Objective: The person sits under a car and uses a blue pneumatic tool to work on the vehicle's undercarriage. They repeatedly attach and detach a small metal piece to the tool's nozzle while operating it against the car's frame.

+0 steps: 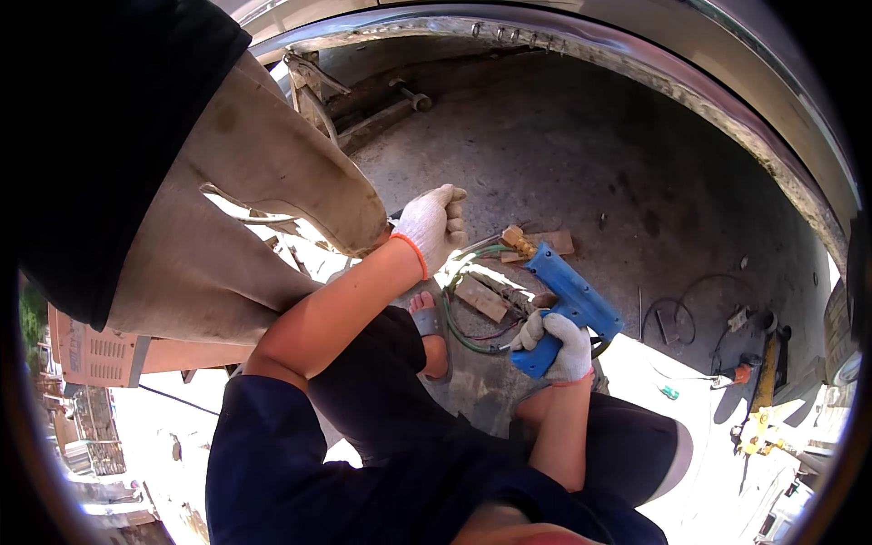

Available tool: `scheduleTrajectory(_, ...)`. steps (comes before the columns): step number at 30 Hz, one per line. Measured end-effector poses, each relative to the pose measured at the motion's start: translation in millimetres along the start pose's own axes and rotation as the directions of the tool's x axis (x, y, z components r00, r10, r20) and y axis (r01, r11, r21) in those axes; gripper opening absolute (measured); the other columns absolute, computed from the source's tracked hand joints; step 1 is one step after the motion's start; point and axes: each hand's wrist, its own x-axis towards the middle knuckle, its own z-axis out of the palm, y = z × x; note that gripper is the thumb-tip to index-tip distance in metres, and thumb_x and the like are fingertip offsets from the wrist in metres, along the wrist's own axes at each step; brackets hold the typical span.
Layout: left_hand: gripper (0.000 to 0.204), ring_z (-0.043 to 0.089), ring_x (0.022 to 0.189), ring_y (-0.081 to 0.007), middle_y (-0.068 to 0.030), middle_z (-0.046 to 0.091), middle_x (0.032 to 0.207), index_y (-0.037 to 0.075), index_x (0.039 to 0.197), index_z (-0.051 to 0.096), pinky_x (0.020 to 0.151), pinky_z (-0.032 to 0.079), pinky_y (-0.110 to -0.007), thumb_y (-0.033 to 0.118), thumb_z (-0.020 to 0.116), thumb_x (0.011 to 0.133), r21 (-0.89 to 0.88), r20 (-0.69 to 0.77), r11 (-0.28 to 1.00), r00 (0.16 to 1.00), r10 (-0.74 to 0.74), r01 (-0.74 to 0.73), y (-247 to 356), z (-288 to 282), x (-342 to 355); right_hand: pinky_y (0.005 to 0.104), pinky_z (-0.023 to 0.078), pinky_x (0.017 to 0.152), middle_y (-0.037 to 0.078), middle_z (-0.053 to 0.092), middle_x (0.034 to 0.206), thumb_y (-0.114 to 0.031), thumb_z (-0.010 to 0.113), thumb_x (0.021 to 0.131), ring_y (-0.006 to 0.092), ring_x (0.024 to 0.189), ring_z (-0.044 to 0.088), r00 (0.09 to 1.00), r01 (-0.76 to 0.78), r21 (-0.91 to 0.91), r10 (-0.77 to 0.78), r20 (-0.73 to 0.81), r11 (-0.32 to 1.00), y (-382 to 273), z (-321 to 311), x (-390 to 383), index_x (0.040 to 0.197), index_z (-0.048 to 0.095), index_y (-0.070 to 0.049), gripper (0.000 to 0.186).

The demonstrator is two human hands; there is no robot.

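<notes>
right hand [565, 350] has the blue tool [581, 295] by its grip around 4 o'clock, left hand [434, 227] is curled near 12, can't tell if holding anything, and I'd worry about the sandalled foot [436, 354] at 6 snagging that curved green hose [488, 250] mid-step

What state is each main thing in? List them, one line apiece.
Left hand: gloved, fingers curled, closure unclear
Right hand: gloved, closed on the blue tool
Blue tool: held, tilted; power unclear
Green hose: curved
Brown block: lying on ground
Gray sandal: worn on a foot
</notes>
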Motion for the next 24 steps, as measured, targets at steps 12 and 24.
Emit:
scheduleTrajectory(12,0.037,0.065,0.083,-0.0220,-0.0166,0.061,0.099,-0.012,0.130,0.046,0.078,0.059,-0.034,0.004,0.058,0.099,0.020,0.218,0.978,0.955,0.201,-0.210,-0.1,-5.7,-18.7,0.0429,0.058,0.065,0.013,0.062,0.075,-0.008,0.062,0.086,0.0261,0.065,0.064,0.993,-0.092,0.002,0.092,-0.073,0.996,19.7,-1.5,7.8,0.115,0.056,0.003,0.032)
scheduleTrajectory(24,0.019,0.056,0.055,-0.0116,-0.0078,0.063,0.076,0.000,0.101,0.059,0.047,0.045,-0.024,0.016,0.067,0.097,0.375,0.232,0.842,0.918,0.320,-0.388,19.3,3.7,-28.4,0.0455,0.052,0.067,0.009,0.054,0.074,-0.013,0.059,0.086,0.0241,0.065,0.055,0.990,-0.089,0.093,0.098,-0.097,0.992,20.8,-0.9,9.5,0.116,0.059,-0.003,0.032)
